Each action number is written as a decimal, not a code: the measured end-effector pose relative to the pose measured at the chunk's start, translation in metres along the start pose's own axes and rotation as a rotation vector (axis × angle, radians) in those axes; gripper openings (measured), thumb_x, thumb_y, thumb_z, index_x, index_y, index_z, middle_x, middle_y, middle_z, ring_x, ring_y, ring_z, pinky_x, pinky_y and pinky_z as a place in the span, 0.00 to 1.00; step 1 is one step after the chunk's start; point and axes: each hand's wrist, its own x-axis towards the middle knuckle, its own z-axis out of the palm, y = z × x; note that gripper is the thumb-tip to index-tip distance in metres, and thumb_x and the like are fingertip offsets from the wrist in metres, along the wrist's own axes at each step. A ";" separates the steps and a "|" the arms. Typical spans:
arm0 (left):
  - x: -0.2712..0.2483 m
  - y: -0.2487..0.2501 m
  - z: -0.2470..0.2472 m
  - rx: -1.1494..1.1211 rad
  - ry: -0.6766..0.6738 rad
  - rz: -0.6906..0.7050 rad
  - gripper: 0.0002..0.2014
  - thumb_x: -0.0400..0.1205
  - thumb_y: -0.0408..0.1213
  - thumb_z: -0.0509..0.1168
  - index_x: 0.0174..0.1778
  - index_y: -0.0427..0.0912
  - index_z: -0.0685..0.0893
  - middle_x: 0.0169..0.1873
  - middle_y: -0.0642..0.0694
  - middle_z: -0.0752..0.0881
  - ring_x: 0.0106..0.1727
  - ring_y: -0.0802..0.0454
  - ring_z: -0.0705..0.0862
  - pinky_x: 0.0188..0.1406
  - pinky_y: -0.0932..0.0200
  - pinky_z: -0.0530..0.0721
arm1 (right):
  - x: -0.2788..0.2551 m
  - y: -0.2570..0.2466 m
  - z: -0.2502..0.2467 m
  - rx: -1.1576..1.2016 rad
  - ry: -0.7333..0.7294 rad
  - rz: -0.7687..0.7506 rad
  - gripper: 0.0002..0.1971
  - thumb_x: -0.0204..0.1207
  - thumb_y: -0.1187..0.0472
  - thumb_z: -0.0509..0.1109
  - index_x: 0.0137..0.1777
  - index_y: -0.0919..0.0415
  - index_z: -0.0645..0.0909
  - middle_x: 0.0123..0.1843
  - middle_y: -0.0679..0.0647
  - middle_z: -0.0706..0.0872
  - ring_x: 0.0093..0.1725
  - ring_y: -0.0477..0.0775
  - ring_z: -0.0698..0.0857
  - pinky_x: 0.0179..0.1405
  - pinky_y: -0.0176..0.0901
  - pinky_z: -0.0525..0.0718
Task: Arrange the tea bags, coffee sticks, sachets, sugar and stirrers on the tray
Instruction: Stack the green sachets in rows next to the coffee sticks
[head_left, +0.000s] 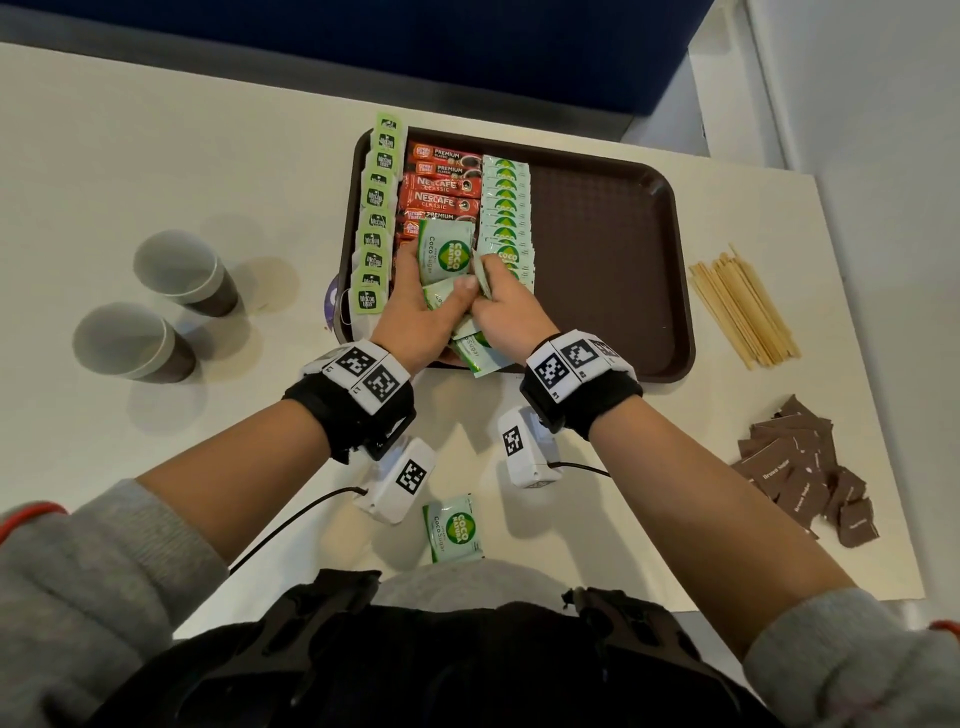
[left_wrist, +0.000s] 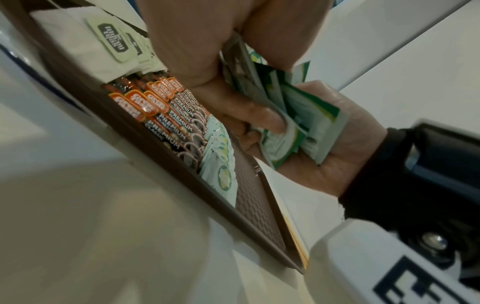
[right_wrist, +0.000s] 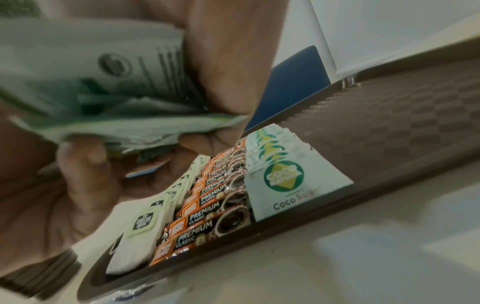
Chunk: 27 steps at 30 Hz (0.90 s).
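Nearest you, one Coco Sugar sachet lies on the table behind your wrists. Your left hand and right hand both grip a sachet bundle over the tray. Beyond your fingers run sachet row, coffee sticks, tea bags.

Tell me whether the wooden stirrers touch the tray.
Apart. The head view shows bare table between the wooden stirrers and the tray rim.
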 end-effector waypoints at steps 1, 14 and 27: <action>-0.001 0.000 -0.002 -0.004 -0.023 0.002 0.27 0.80 0.38 0.69 0.71 0.47 0.63 0.65 0.43 0.80 0.66 0.49 0.82 0.66 0.44 0.81 | -0.001 0.000 -0.001 0.013 -0.003 0.007 0.14 0.83 0.66 0.59 0.67 0.65 0.71 0.58 0.55 0.81 0.55 0.52 0.80 0.48 0.31 0.74; 0.000 -0.001 -0.007 0.032 -0.072 -0.027 0.31 0.73 0.21 0.72 0.67 0.48 0.68 0.53 0.52 0.81 0.56 0.52 0.85 0.59 0.45 0.86 | 0.004 -0.002 -0.004 0.141 0.294 0.065 0.12 0.85 0.56 0.56 0.61 0.63 0.72 0.56 0.61 0.84 0.55 0.62 0.84 0.59 0.56 0.81; 0.013 0.004 -0.011 -0.084 0.220 -0.054 0.21 0.79 0.22 0.57 0.62 0.49 0.67 0.59 0.46 0.78 0.54 0.51 0.83 0.53 0.51 0.86 | -0.009 0.007 -0.006 0.315 -0.073 0.324 0.11 0.81 0.64 0.59 0.61 0.65 0.73 0.43 0.60 0.80 0.28 0.52 0.78 0.19 0.36 0.77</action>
